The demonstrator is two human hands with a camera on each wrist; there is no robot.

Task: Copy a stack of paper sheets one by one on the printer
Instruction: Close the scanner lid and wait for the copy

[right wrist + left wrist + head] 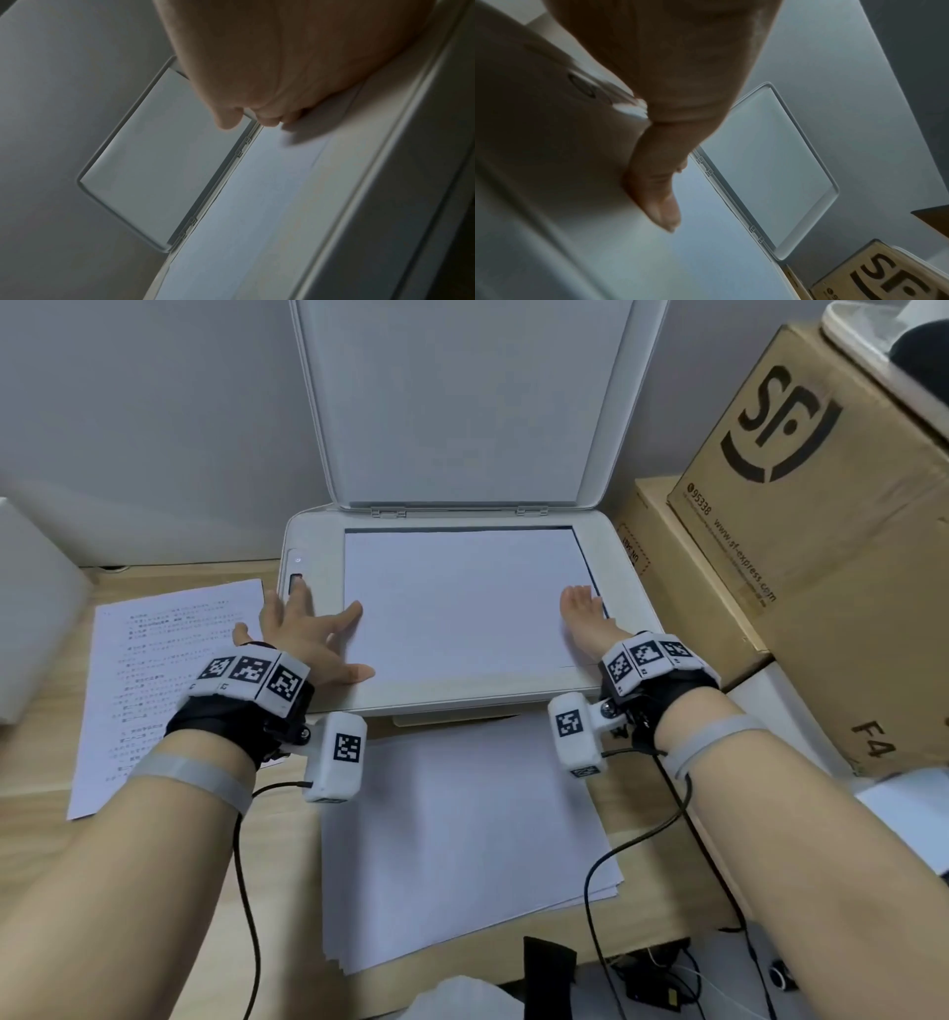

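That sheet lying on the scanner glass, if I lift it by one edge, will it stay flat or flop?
The sheet is a single thin page lying flat on the printer, so it would probably sag if lifted by one edge. It looks light, so a push from the left hand or right hand should slide it easily on the smooth bed.

The white printer (313, 546) stands with its lid (462, 397) raised upright, one blank sheet (462, 603) lies flat on its glass, and the paper stack (462, 839) lies just before it.
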